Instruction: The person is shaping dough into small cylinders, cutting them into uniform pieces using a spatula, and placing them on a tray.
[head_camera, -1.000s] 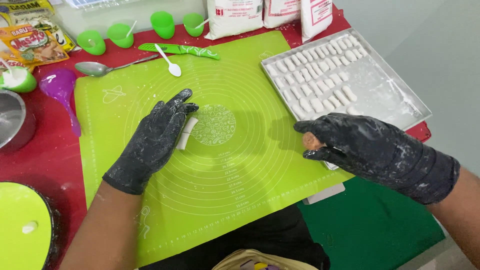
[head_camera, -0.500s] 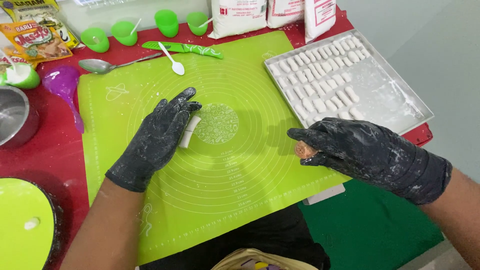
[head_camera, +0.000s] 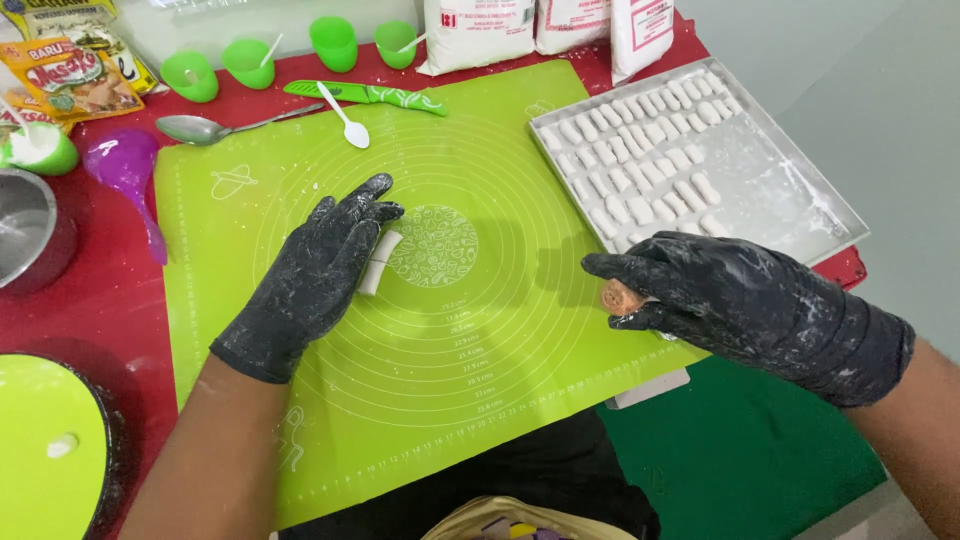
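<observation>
At the centre of the frame, on a lime-green silicone pastry mat (head_camera: 470, 330) printed with concentric rings, the left hand (head_camera: 315, 275) in a flour-smeared black glove lies flat, fingers extended, on a short white dough roll (head_camera: 379, 262). At right, the gloved right hand (head_camera: 730, 300) curls closed around a tan wooden handle (head_camera: 620, 297), below a floury metal tray (head_camera: 780, 195) of small dough logs (head_camera: 640, 150). A red table (head_camera: 100, 300) lies beneath.
</observation>
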